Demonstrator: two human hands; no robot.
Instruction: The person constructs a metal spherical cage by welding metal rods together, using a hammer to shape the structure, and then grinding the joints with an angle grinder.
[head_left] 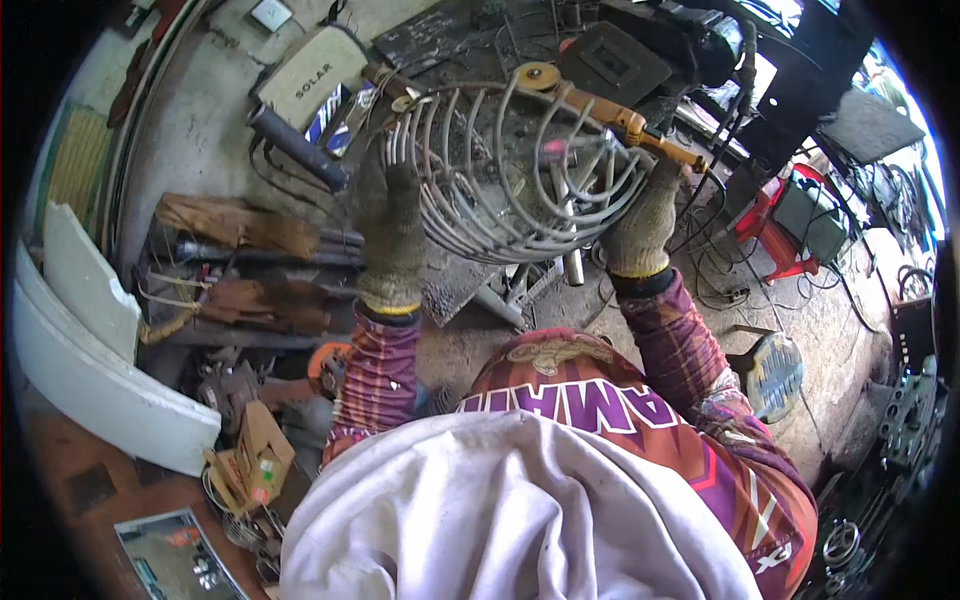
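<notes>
A cage of curved grey metal rods, basket-like in form, is tilted in front of me between my hands. My left hand, in a dirty knit glove, is closed on the cage's left side; its fingertips are dark and partly hidden. My right hand, also gloved, grips the cage's right end, with the thumb side by the rods. Along the far rim, close to my right fingers, lies an orange-yellow bar-like tool. A round yellowish disc sits by its left end.
Left of the cage are a dark tube and a pale case. Rusty metal pieces lie nearer. A red stand-like object and loose cables lie right. A round-topped stool stands near my right elbow.
</notes>
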